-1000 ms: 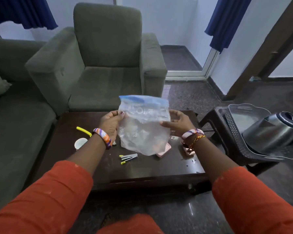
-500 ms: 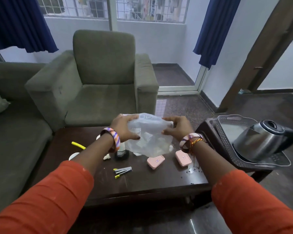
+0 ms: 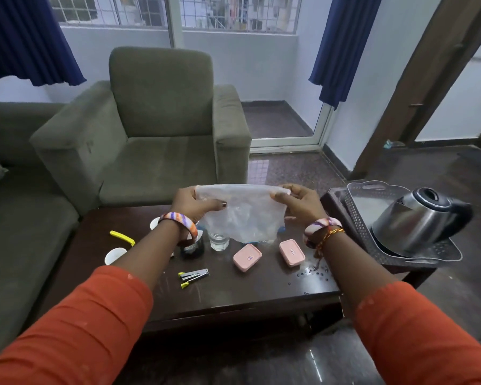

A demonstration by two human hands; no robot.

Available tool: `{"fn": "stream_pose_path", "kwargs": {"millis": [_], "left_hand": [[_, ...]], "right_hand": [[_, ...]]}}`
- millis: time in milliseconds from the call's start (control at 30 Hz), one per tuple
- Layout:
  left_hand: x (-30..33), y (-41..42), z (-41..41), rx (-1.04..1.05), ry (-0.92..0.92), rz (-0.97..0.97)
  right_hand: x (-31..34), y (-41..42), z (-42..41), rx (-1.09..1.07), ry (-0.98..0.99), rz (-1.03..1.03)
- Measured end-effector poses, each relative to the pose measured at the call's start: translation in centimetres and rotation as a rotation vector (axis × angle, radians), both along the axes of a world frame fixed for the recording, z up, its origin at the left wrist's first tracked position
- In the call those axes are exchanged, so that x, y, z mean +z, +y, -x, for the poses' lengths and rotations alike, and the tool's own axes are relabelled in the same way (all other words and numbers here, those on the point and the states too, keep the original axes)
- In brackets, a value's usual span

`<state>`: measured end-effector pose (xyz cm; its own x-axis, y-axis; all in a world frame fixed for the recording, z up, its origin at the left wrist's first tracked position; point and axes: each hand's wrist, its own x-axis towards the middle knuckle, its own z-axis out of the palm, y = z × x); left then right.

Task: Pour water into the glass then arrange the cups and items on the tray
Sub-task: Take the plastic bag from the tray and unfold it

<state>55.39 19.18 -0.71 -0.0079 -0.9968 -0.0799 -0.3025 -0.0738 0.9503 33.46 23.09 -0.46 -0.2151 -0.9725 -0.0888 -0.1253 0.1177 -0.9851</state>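
A clear plastic zip bag (image 3: 243,215) is stretched between my left hand (image 3: 196,202) and my right hand (image 3: 297,200), above the far side of the dark coffee table (image 3: 233,295). Below the bag stands a small glass (image 3: 219,240) holding some water. Two pink lidded boxes (image 3: 247,257) (image 3: 291,252) lie on the table. Two white cups (image 3: 114,255) (image 3: 154,223) sit to the left, partly hidden by my left arm. A steel kettle (image 3: 419,218) rests on the grey tray (image 3: 372,195) on a side table at right.
A yellow-handled tool (image 3: 122,237), a small stapler (image 3: 194,275) and a dark round object (image 3: 192,249) lie on the table. Small dark beads (image 3: 313,272) are scattered near its right front. A green armchair (image 3: 156,129) stands behind, a sofa (image 3: 17,218) at left.
The view has tilted up, showing more of the room. My hands have turned the bag upside down, its blue zip edge hanging below, and stretched it wider; the glass and both pink boxes now show.
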Motion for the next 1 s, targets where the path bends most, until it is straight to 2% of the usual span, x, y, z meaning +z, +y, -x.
{"fn": "stream_pose_path", "kwargs": {"millis": [67,167,233,367,433,500,567,600,833,1000], "left_hand": [[-0.7,0.3,0.3,0.052,0.133,-0.062],[-1.7,0.7,0.9,0.065,0.360,-0.163],[-2.4,0.9,1.0,0.075,0.370,-0.196],[-3.5,1.1,1.7,0.100,0.220,-0.203],[-4.0,0.7,2.6,0.116,0.207,-0.234],[-4.2,0.1,3.3,0.080,0.280,-0.366],[-4.1,-0.3,4.2,-0.030,0.403,-0.568],[-4.0,-0.4,4.6,-0.088,0.422,-0.599],[-5.3,-3.6,10.9,-0.070,0.358,-0.474],[-7.5,-8.1,16.4,-0.182,0.103,-0.315]], "right_hand": [[-0.7,0.2,0.1,0.029,-0.135,-0.104],[-1.8,0.9,0.4,0.155,-0.115,-0.261],[-2.6,1.4,0.3,0.138,-0.128,-0.294],[-3.6,1.2,0.3,-0.011,-0.238,-0.314],[-3.9,0.7,0.5,-0.079,-0.276,-0.345],[-4.2,0.1,1.2,-0.131,-0.308,-0.356],[-4.2,-0.3,2.3,-0.147,-0.341,-0.346],[-4.2,-0.6,3.0,-0.154,-0.348,-0.341],[-6.5,-2.3,7.9,-0.456,-0.332,-0.334],[-7.7,-4.8,13.2,-0.454,-0.086,-0.332]]}}
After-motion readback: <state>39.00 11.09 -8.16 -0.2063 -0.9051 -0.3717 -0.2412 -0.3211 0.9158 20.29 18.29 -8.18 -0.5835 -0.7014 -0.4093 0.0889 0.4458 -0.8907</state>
